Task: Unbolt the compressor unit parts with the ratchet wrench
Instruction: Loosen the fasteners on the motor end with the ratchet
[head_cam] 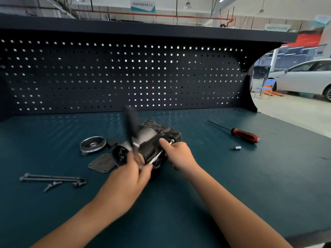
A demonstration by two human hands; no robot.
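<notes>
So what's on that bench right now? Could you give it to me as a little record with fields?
left grip: holds the ratchet wrench, blurred, handle pointing up
right grip: holds the compressor unit, fingers curled round its end
loose parts: round cover, flat plate, long bolts, short screws, all left of the unit
spare tools: screwdriver and socket bit, to the right
surface: blue-green workbench

The blue-green bench (223, 185) holds the compressor unit (155, 135). Some bolts (53, 178), a round cover (92, 144) and a flat plate (101, 164) lie left, a red screwdriver (245, 135) right.
</notes>
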